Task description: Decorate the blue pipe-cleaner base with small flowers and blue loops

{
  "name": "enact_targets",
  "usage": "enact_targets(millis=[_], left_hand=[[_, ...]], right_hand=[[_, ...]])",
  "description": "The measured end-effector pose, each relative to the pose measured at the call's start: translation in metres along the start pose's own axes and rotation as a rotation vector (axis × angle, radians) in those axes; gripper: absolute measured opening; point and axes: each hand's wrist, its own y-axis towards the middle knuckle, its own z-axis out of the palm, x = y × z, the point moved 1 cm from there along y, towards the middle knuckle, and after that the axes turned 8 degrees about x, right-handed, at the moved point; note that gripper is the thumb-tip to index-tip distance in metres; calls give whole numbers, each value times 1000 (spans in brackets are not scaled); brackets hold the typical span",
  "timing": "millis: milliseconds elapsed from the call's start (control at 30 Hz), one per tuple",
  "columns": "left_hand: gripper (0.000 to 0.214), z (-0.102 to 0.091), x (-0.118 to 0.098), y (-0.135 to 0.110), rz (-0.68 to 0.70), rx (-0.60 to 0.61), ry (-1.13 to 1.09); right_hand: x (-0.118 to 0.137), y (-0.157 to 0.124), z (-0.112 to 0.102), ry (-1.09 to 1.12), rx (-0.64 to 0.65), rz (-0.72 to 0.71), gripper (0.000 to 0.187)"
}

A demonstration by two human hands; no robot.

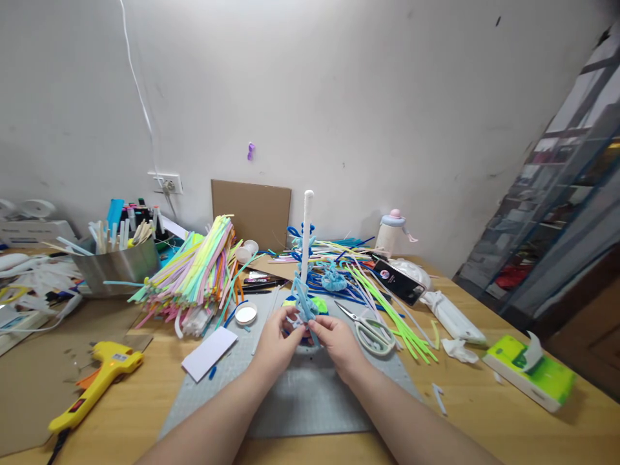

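Between my two hands is a light-blue pipe-cleaner piece (304,298), bent into loops. My left hand (282,339) pinches its left side, and my right hand (335,339) pinches its lower right part between thumb and fingers. Directly behind it rises an upright white rod (307,232), with blue fuzzy loops around it; its base is partly hidden by my hands. A bit of bright green (320,305) shows behind the piece. To the right lie scissors (371,332) and another coiled light-blue piece (334,279).
Under my hands lies a grey cutting mat (310,407). A yellow glue gun (94,381) rests at left, near a big bundle of coloured pipe cleaners (194,278). Green pipe cleaners (392,310), a phone (400,281) and a tissue pack (530,371) are at right.
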Motion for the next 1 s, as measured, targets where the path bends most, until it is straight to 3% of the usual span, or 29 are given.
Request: enact_targets(millis=[100, 267, 533, 767, 1000], left_hand=[[34, -12, -10, 5, 53, -122, 14], [30, -32, -13, 19, -53, -116, -84], [28, -41, -2, 22, -232, -40, -329], [26, -40, -6, 21, -305, -63, -445], [27, -43, -4, 22, -302, -132, -421]], right_hand=[[1, 0, 0, -97, -37, 5, 31], [4, -4, 6, -287, 7, -5, 26], [-2, -5, 5, 6, 216, 159, 35], [1, -4, 6, -59, 144, 115, 35], [2, -2, 4, -140, 67, 69, 34]])
